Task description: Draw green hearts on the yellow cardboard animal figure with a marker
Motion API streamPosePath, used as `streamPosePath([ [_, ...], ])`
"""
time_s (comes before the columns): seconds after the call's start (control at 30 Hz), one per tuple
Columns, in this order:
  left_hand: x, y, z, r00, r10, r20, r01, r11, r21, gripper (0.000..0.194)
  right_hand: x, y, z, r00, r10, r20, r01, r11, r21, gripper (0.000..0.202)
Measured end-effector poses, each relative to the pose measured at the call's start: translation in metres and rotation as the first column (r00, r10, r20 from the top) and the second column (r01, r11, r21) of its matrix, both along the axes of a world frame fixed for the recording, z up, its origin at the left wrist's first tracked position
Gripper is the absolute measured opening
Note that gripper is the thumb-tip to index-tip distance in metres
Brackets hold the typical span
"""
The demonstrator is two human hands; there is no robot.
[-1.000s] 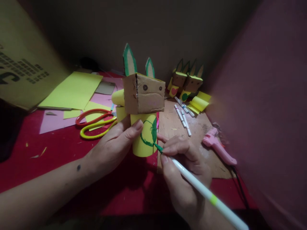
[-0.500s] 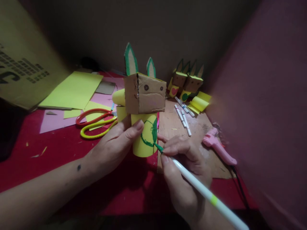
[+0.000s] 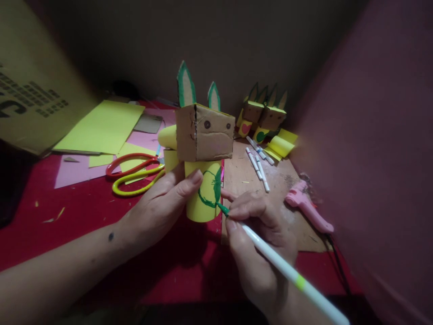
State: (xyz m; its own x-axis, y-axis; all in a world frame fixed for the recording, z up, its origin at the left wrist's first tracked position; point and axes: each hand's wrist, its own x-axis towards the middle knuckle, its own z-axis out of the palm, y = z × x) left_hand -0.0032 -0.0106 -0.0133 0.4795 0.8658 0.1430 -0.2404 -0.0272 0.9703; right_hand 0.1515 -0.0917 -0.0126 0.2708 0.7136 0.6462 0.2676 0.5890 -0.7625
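My left hand [image 3: 162, 198] is closed around the yellow paper-tube body of a cardboard animal figure [image 3: 214, 140], its thumb lying on the front. The figure has a brown box head with drawn eyes and two upright ears edged in green. A green heart outline [image 3: 216, 187] shows on the tube, with its right part coloured in. My right hand [image 3: 262, 248] grips a white marker [image 3: 270, 257] with a green tip, which touches the outline's lower point. Fingers of my left hand behind the tube are mostly hidden.
Red-and-yellow scissors [image 3: 135, 174] lie left of the figure, near yellow sheets [image 3: 101, 126]. On a board [image 3: 237, 158] at right are several white markers [image 3: 259, 169] and a pink glue gun [image 3: 307, 205] with a cord. Two similar figures [image 3: 262, 113] stand behind.
Almost nothing differs. The view has shifted very slightly, and the marker tip stays at the bottom of the heart.
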Motion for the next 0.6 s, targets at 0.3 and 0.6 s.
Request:
streamPosePath([
  [0.3,0.0021,0.0002,0.0018,1.000,0.006,0.005,-0.006,1.000,0.010,0.056,0.0006,-0.0005,0.0005,1.000,0.012,-0.021,-0.012,1.000,-0.001,0.022],
  [0.6,0.0008,-0.0006,0.0003,1.000,0.021,0.011,-0.021,1.000,0.010,0.051,-0.0008,-0.0005,-0.0013,0.999,0.007,-0.032,-0.007,1.000,0.014,0.023],
])
